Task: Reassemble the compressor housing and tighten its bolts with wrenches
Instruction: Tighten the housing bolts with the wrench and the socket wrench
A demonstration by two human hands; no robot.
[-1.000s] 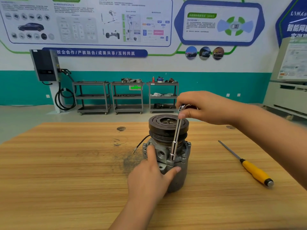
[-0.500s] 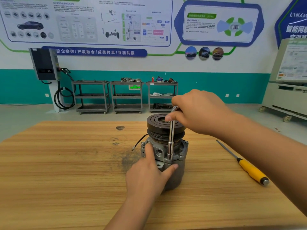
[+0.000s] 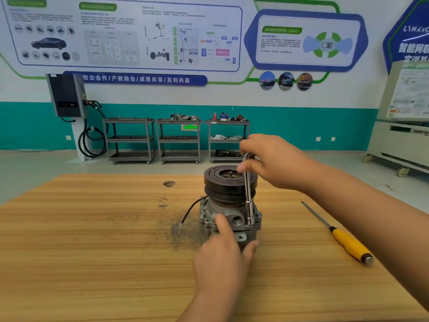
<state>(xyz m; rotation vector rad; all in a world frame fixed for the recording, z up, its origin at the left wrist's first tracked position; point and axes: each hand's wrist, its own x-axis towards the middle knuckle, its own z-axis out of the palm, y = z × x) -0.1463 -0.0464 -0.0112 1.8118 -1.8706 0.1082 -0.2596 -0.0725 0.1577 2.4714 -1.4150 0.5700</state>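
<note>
Head cam, wrench prob. turned slightly

compressor: your grey housing stands upright mid-desk, black pulley on top
wrench: your chrome socket wrench stands vertical on a front-right bolt

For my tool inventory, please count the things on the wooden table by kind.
Compressor: 1
Wrench, standing upright on the compressor in the right hand: 1
Screwdriver with yellow handle: 1
Total: 3
</note>
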